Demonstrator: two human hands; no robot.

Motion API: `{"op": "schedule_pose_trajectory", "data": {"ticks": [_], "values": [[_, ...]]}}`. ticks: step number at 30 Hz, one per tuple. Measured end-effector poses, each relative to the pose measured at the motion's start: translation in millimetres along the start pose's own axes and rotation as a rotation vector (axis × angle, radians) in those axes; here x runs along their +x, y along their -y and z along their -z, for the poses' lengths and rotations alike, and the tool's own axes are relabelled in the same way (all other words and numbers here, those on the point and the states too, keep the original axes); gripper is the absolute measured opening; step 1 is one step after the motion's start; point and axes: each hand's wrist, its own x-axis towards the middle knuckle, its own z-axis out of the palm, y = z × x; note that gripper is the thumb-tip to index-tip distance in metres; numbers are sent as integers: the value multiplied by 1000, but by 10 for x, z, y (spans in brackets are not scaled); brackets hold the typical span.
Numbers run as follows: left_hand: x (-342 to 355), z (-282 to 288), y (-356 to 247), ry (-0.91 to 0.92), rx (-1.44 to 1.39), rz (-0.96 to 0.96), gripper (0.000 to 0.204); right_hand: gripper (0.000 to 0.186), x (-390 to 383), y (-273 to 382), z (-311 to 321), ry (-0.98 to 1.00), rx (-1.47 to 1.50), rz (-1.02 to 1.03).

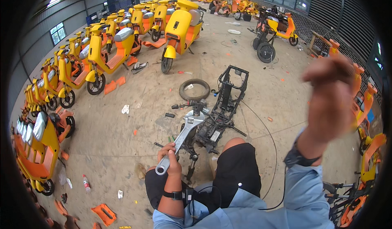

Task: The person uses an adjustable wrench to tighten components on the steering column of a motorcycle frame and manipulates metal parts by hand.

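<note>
My left hand is closed round the handle of a large silver adjustable wrench, which slants up toward the steering assembly of a stripped black scooter frame. The wrench head is at that assembly; I cannot tell whether it grips it. My right hand is raised at the right, away from the frame, and smeared by motion, so I cannot make out its fingers or whether it holds anything. My knees are either side of the lower parts of the frame.
A loose tyre lies behind the frame. Rows of yellow scooters line the left and more stand at right. A wheeled black chassis stands back right. A cable, orange panels and a bottle lie around. A person crouches far back.
</note>
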Motion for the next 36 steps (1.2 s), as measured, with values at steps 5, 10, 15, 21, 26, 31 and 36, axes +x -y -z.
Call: {"op": "schedule_pose_trajectory", "data": {"ticks": [5,10,15,21,26,31,36], "values": [[-12,10,69,1,-32,-2,13,42,177,592,619,26,-379,315],[-119,-22,153,-46,9,49,10,42,325,805,908,34,-669,287],[37,318,-55,-207,231,89,11,43,381,622,1237,-20,-737,294],[-117,-162,132,-220,127,250,5,44,814,834,1570,35,-1052,166],[-174,-95,415,-189,84,249,7,45,1085,852,1645,38,-1254,103],[-192,73,309,-170,178,293,12,46,1269,626,1638,50,-1298,26],[-161,187,319,-155,230,307,18,47,1289,452,1629,72,-1327,-22]]}}
